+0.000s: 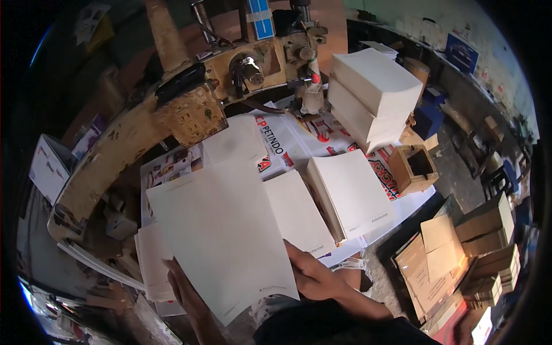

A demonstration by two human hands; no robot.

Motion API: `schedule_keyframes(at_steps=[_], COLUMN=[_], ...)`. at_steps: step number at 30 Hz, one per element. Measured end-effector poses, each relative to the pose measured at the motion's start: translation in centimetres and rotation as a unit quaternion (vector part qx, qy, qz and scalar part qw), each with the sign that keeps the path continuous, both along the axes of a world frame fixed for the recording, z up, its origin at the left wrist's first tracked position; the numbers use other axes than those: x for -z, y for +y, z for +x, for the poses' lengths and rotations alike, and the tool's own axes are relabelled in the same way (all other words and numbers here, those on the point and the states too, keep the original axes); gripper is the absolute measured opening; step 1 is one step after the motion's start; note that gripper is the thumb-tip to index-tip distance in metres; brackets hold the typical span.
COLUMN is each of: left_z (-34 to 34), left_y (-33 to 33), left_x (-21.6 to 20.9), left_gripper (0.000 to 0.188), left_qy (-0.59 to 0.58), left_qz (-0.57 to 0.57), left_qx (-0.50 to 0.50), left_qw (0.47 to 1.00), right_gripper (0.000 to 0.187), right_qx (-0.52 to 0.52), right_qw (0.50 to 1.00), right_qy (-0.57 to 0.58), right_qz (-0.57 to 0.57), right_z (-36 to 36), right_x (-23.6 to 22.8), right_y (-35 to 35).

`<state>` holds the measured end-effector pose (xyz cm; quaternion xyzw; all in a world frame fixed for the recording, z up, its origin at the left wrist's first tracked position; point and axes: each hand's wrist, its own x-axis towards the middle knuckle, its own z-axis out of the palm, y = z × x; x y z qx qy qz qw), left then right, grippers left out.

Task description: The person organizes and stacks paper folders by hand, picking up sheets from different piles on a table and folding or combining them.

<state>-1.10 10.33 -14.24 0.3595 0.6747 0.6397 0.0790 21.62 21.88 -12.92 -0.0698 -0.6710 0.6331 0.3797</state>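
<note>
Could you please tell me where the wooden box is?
In the head view, the wooden box stands right of centre on the banner-covered surface, near the foot of the tall paper stack.

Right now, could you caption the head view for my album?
White paper between left hand and right hand, with a tall stack and worn machine beyond.

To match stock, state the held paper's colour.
The paper is off-white with small dark print near its lower edge; best in the head view.
</note>
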Motion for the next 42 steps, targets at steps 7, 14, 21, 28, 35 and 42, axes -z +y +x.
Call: schedule_keyframes(at_steps=[7, 14, 21, 28, 35, 42], left_z=[2.8, 1.4, 1.2, 2.7, 5.4, 8.1], left_y=[1.0, 0.9, 0.6, 2.2, 4.4, 8.4], left_x=[-4.8, -2.7, -2.9, -5.6, -6.1, -1.4], left_gripper=[0.053, 0.057, 0.063, 0.035, 0.039, 0.052], left_qy=[-0.018, -0.266, -0.074, 0.019, -0.133, -0.192], left_qz=[-0.15, 0.139, 0.11, 0.041, 0.068, 0.027], left_qx=[0.045, -0.044, 0.05, 0.042, 0.067, 0.185], left_qw=[0.988, 0.953, 0.99, 0.998, 0.986, 0.963], right_gripper=[0.06, 0.058, 0.062, 0.054, 0.081, 0.044], right_qx=[0.037, 0.003, 0.077, 0.03, 0.138, 0.254], right_qw=[0.997, 0.99, 0.981, 0.994, 0.977, 0.939], right_qy=[-0.051, -0.141, -0.046, -0.099, -0.033, -0.121], right_qz=[0.054, 0.029, 0.17, 0.038, -0.157, -0.199], right_z=[0.0, 0.5, -1.0, 0.4, 3.3, 10.3], right_x=[-0.5, -1.8, 0.9, -0.1, -0.5, 0.1], right_y=[-0.3, -0.3, -0.5, -0.3, 1.7, 1.2])
